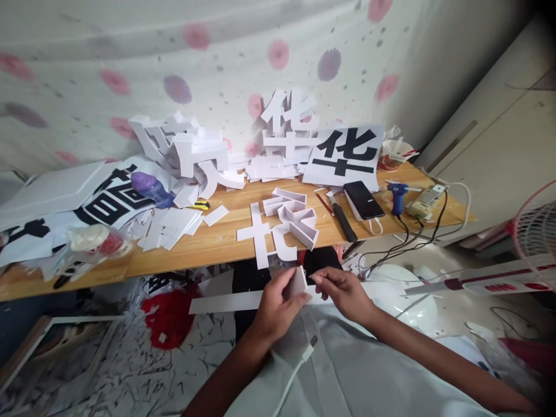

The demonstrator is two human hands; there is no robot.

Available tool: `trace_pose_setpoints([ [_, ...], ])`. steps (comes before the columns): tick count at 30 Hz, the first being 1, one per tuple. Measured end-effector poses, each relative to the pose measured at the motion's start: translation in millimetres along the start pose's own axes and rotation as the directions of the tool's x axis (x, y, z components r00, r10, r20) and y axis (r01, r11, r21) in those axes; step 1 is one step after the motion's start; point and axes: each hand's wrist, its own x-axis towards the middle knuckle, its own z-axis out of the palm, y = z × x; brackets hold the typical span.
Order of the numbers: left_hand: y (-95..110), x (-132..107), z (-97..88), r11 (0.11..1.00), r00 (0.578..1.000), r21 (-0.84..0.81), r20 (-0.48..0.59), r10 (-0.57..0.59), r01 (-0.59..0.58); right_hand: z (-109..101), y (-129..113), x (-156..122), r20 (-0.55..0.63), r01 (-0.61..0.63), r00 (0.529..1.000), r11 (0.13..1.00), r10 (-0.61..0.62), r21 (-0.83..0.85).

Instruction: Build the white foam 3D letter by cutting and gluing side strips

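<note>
In front of my lap, my left hand (280,307) is closed on a small white board piece (296,282), thumb on one side and fingers on the other. My right hand (343,292) is closed in a pinch just right of that piece's edge; whatever its fingertips hold is too small to make out. Behind both hands a long white strip (226,303) lies across my lap. At the table's front edge sit a flat white cross-shaped piece (259,231), a curved white piece (284,246) and hollow white letter parts (299,223).
The wooden table (221,246) bears a black-handled knife (343,223), a phone (364,200), a blue glue gun (397,197), a power strip (428,201), a printed character sheet (345,155) and white offcuts (178,223). Cables hang at right. A red bag (167,318) lies among floor scraps.
</note>
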Motion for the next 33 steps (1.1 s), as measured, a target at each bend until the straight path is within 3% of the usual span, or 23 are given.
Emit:
trace_pose_setpoints([
  [2,4,6,-0.7,0.999,0.999,0.025,-0.006,0.046,-0.046,4,-13,4,0.045,-0.125,0.992,0.975,0.118,0.182],
  [5,5,11,0.8,0.99,0.995,0.1,-0.003,0.098,-0.097,4,-27,10,0.156,-0.221,0.971,0.92,0.178,0.324],
  [14,0,8,10.4,0.915,0.976,0.344,0.031,0.215,-0.212,-6,-24,6,0.301,-0.244,0.941,0.925,0.154,0.291],
  [17,3,6,11.2,0.912,0.974,0.346,0.019,0.227,-0.22,-9,-21,5,0.271,-0.222,0.955,0.901,0.123,0.372],
  [20,6,6,12.4,0.927,0.974,0.309,-0.008,0.224,-0.211,-14,-20,2,0.154,-0.168,0.983,0.854,0.105,0.493],
  [23,8,7,13.5,0.948,0.978,0.253,-0.018,0.207,-0.196,-21,-14,0,0.076,-0.134,0.991,0.866,0.111,0.481],
  [27,6,10,13.7,0.98,0.986,0.122,-0.024,0.162,-0.158,-27,1,0,-0.027,-0.063,0.997,0.961,0.073,0.269],
  [30,1,11,15.3,0.984,0.998,-0.174,0.06,0.035,-0.024,-26,10,1,-0.106,0.017,0.994,0.987,0.0,0.157],
  [33,-3,12,20.7,0.84,0.982,-0.523,0.183,-0.051,0.141,-23,9,1,-0.118,0.094,0.99,0.989,-0.081,0.11],
])
